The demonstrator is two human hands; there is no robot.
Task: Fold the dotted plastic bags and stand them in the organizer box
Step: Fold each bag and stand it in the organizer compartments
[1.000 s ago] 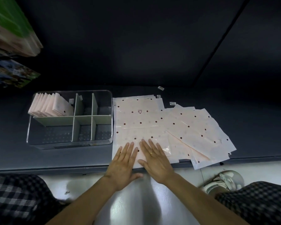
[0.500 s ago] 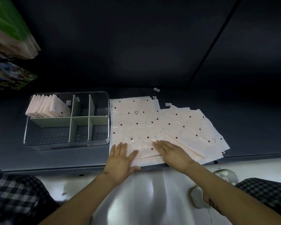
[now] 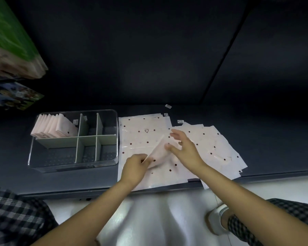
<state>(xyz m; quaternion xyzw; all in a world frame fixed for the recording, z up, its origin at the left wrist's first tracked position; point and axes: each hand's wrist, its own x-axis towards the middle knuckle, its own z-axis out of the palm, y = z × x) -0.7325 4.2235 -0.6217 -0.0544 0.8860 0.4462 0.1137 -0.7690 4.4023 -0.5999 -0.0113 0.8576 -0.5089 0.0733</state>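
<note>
Dotted bag (image 3: pixel 158 151) lifts off the pile between my hands, left hand (image 3: pixel 134 168) fingers pinching its near corner, right hand (image 3: pixel 184 150) fingers spread loosely against its far side.

A dark surface (image 3: pixel 256 139) carries a clear organizer box (image 3: pixel 73 164) at left, spread dotted plastic bags (image 3: pixel 212 144) beside it, and small labels (image 3: pixel 168 106) behind.

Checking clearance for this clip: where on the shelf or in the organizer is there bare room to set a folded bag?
The organizer box has five vacant compartments; only its far-left one holds folded bags. Bare shelf lies left of the box and right of the loose bags. Crowded: the spread where the left hand and right hand work.
</note>
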